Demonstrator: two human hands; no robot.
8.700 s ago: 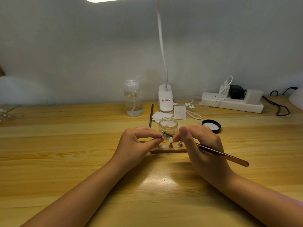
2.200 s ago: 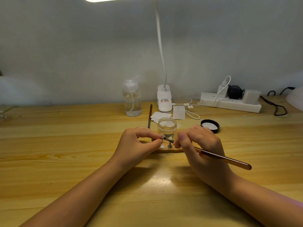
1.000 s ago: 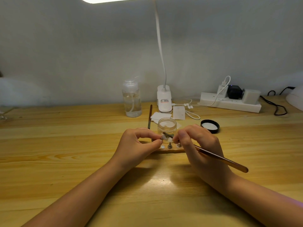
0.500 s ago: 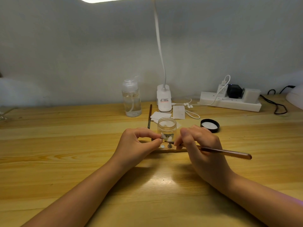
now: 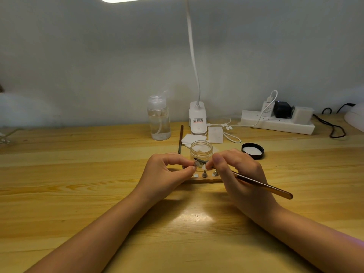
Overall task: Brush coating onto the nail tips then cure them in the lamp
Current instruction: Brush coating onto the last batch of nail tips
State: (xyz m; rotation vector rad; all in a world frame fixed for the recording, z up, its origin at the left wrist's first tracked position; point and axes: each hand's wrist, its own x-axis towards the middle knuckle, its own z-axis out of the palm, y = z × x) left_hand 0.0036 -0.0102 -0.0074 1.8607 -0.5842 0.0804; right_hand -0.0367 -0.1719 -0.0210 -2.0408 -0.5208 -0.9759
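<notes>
My left hand pinches a small peg with a white nail tip just above a wooden holder strip. My right hand grips a brown brush, and its dark bristle end lies on that nail tip. More pegs and white tips stand in the strip between my hands. Just behind them is an open clear jar. The white curing lamp shows only partly at the far right edge.
A black jar lid lies right of the jar. Behind are a pump bottle, a second brush, white pads, a desk lamp base and a power strip with cables.
The brush handle has swung from level back to sloping down to the right, and its tip has shifted slightly over the nail tip. My left hand has stayed in place.
</notes>
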